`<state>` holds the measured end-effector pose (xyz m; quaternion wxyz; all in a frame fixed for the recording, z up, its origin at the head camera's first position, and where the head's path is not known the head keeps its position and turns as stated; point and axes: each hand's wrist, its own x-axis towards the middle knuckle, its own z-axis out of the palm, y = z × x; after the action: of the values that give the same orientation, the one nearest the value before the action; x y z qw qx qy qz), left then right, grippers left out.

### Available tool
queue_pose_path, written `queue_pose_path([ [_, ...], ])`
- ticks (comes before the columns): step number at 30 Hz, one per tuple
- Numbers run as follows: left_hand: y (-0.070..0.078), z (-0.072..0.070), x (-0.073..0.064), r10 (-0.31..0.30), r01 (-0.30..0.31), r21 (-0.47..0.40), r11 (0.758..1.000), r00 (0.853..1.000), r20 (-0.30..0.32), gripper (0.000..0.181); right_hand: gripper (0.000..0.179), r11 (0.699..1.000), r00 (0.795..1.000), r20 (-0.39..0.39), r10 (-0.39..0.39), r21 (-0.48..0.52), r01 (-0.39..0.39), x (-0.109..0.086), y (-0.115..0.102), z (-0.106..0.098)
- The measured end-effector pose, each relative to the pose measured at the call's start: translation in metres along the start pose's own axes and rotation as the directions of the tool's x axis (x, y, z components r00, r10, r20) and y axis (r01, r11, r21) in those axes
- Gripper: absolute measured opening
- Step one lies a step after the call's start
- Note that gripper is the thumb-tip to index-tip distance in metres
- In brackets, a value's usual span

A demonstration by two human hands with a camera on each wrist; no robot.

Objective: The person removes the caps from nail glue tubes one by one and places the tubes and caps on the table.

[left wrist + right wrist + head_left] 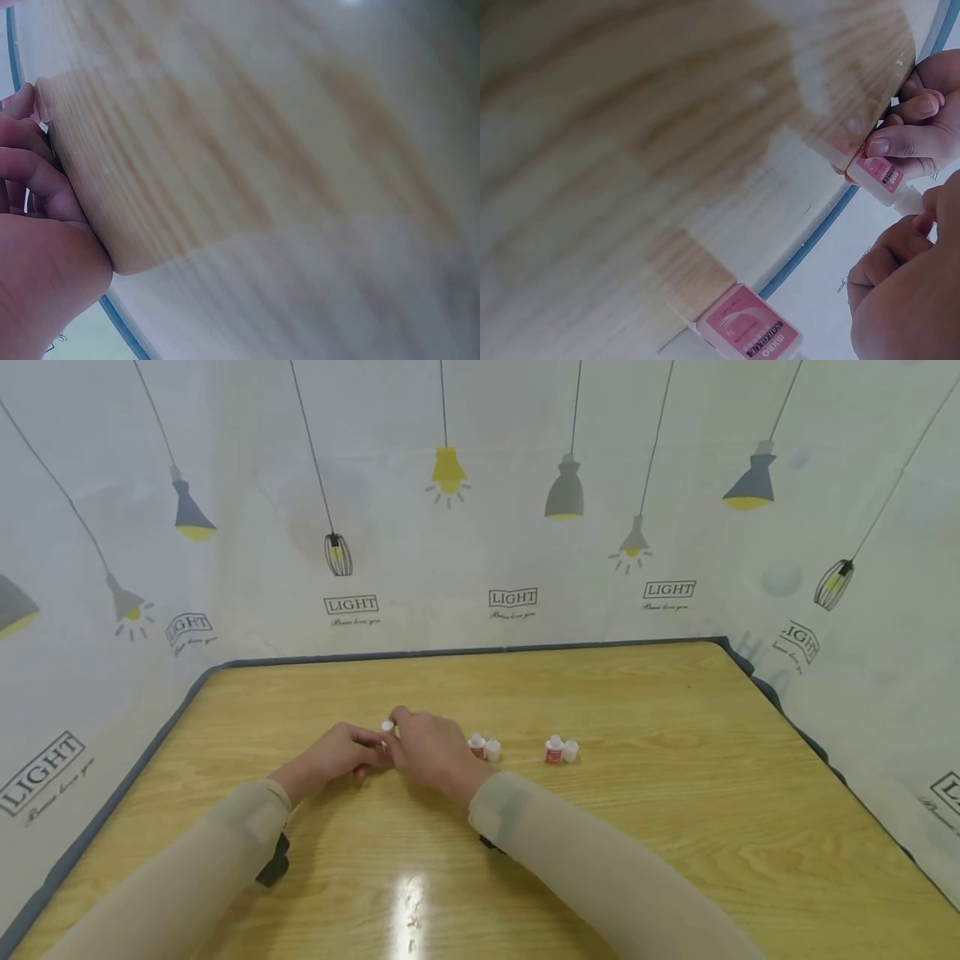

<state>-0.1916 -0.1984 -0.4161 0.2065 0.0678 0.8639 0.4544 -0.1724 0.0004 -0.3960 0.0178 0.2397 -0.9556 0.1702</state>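
A small nail glue bottle (881, 178) with a pink label stands on the table. My left hand (341, 756) grips its body, thumb and fingers on either side of the label. From the other side my right hand (435, 752) pinches at the bottle's white cap (387, 725), its fingertips right at the top. In the left wrist view the left hand (37, 195) rests low against the tabletop and hides the bottle. Close to the right forearm stands a second nail glue bottle (754, 326), partly behind the right hand in the head view, with a white cap (492, 750) beside it.
Farther right on the wooden table (675, 827) stands a third nail glue bottle (554, 750) with its own white cap (571, 751) next to it. Dark edging runs along the table's back and sides, against a wall (420, 543) printed with lamps.
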Motion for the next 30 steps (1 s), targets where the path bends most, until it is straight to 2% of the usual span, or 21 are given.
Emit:
queue_pose_path([
  [10,0.0016,0.0002,-0.0021,0.005,-0.005,0.003,1.000,1.000,0.020,0.038,0.041,0.997,0.999,0.004,0.041,0.058,-0.041,-0.0016,-0.0002,-0.0009],
  [18,0.0029,-0.0037,-0.0012,0.007,-0.007,-0.002,1.000,1.000,0.002,0.039,0.038,1.000,0.999,-0.034,-0.018,0.001,0.018,0.0025,0.0000,-0.0028],
  [24,0.0008,-0.0056,-0.0021,-0.012,0.011,-0.014,1.000,1.000,-0.011,0.041,0.037,0.999,0.999,0.012,-0.030,-0.015,0.031,0.0048,-0.0062,-0.0062],
  [30,0.0031,-0.0016,-0.0004,-0.013,0.013,0.004,1.000,1.000,0.011,0.040,0.032,0.995,1.000,-0.021,0.005,0.103,-0.003,-0.0009,-0.0027,-0.0086],
])
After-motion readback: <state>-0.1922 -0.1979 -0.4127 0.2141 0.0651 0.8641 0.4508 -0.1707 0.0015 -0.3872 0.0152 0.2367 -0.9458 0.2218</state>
